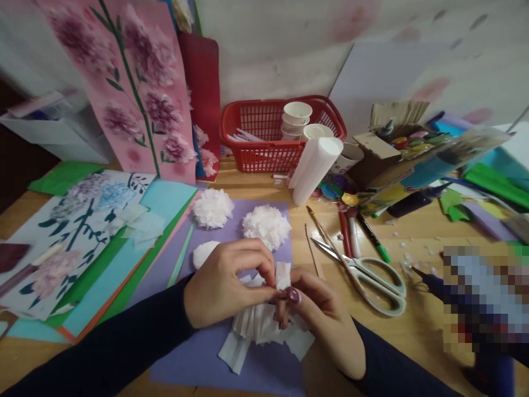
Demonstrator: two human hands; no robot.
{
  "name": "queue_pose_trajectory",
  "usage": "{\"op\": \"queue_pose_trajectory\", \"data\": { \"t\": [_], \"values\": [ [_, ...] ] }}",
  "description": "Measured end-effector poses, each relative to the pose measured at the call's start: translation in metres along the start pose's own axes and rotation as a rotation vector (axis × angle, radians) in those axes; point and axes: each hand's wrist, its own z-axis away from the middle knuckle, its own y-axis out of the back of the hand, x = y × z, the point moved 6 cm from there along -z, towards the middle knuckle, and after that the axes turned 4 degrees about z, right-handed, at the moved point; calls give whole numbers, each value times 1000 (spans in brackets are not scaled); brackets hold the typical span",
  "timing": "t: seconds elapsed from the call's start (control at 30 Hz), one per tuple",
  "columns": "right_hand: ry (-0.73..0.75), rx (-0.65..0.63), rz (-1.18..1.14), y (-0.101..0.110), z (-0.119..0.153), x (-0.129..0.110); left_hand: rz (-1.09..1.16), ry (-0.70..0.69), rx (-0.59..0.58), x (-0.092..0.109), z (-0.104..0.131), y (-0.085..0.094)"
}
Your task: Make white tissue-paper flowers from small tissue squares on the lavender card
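Note:
My left hand (231, 281) and my right hand (318, 320) meet over a purple sheet (190, 358), both pinching a small piece of white tissue paper (283, 274). Pleated white tissue (258, 325) hangs or lies just beneath my fingers, with loose strips (235, 353) at its lower edge. Beyond my hands, two fluffy white paper flowers (213, 208) (266, 226) rest on the purple sheet. A round white piece (204, 255) is partly hidden behind my left hand.
Open scissors (363, 275), a brush (322, 231) and pens (374, 238) lie right of the sheet. A glue gun (433, 284) is at far right. Behind stand a white roll (316, 170) and a red basket (264, 157) with paper cups (296, 113). Painted and coloured sheets (82, 231) cover the left.

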Motion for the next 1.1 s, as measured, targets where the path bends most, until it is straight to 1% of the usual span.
{"op": "queue_pose_trajectory", "data": {
  "t": [0.1, 0.23, 0.4, 0.47, 0.7, 0.9, 1.0, 1.1],
  "values": [
    [-25, 2, 50, 1, 0, -2, -11, 4, -41, -1, 0, -3],
    [4, 7, 80, 2, -2, -7, 4, 13, -68, -3, -1, -5],
    [41, 39, 104, 5, -2, -8, 10, 105, -19, -4, 0, 1],
    [65, 54, 122, 7, -2, -9, 0, 116, -1, -3, 0, 2],
    [89, 55, 160, 8, -2, -9, -21, 85, 37, -1, -1, 1],
    [125, 22, 141, 7, -1, -13, 10, -29, 15, 6, -1, 1],
    [130, 24, 146, 7, -1, -13, 16, -42, 7, 7, 1, 0],
    [136, 30, 145, 8, -1, -13, 32, -11, 15, 4, 2, 1]
  ]
}}
